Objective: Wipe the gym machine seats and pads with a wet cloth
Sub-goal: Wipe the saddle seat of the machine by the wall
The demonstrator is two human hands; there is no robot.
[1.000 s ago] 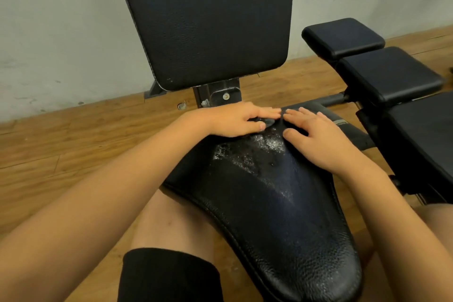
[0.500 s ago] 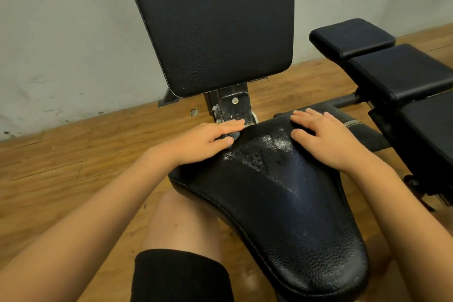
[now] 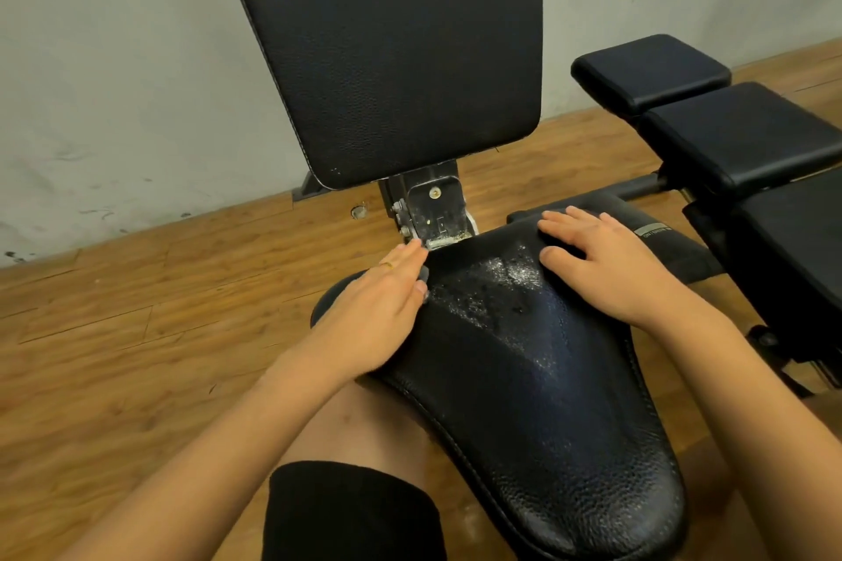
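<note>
Head cam: left hand point(image 3: 378, 301) sits flat-fingered on the back left edge of the seat point(image 3: 546, 415) by the metal bracket point(image 3: 435, 214), pressing what looks like a small grey cloth point(image 3: 423, 277) mostly hidden underneath, while the right hand point(image 3: 606, 262) rests flat and relaxed on the back right corner, with a wet patch point(image 3: 492, 292) between them.

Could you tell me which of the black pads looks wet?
The seat pad beneath the left hand and right hand: droplets glisten near its back edge. The upright back pad and the bench pads beside it look dry.
</note>
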